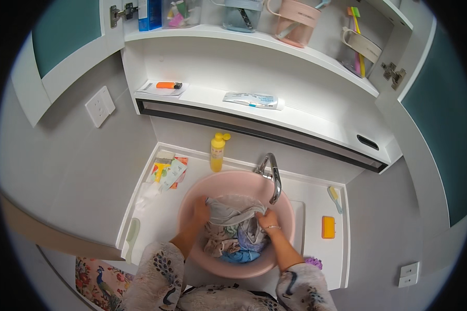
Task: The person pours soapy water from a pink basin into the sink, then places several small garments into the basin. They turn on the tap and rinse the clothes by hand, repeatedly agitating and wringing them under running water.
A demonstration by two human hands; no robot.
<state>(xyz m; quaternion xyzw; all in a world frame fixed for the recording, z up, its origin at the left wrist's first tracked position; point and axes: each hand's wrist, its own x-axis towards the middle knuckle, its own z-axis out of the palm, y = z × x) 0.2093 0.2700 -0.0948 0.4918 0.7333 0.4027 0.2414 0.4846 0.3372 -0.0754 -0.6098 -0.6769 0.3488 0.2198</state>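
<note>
A pink basin [289, 220] stands over the sink, with a heap of wet laundry [236, 243] in it: grey, beige, patterned and blue cloth. My left hand [201, 210] closes on one end of a light grey cloth [228, 211] by the basin's left wall. At the right side my right hand [267, 218] grips the other end, so the cloth is stretched between both hands over the heap. The fingertips are partly hidden in the fabric. Behind the basin rises a chrome faucet [275, 181], its spout hanging over the basin's back right rim.
A yellow bottle [217, 153] stands behind the basin. Packets [170, 171] and a pale green brush [133, 238] lie on the left. On the right are an orange-yellow soap bar [328, 227], a small brush [335, 199] and a purple scrunchie [313, 263]. Overhead juts a shelf holding a toothpaste tube [253, 100].
</note>
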